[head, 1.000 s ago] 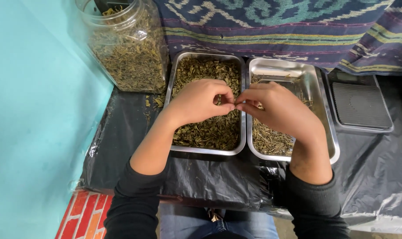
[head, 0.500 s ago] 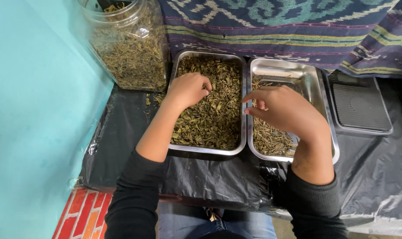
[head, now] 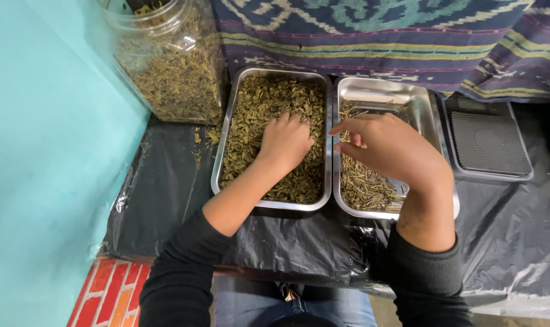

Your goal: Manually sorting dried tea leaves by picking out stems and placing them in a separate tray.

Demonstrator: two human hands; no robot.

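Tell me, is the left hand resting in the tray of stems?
No, the left hand lies in the tray of dried leaves.

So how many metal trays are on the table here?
2. The left tray, full of dried green leaves, lies under the left hand. The right tray, holding thin stems, sits beside it under the right hand. None appear hidden.

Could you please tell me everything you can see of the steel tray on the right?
The right tray is a shiny rectangular steel pan with rounded corners, lying flat on black plastic sheeting beside the left tray. Thin straw-coloured stems cover its near part; the far part is mostly bare. The right hand hovers over it.
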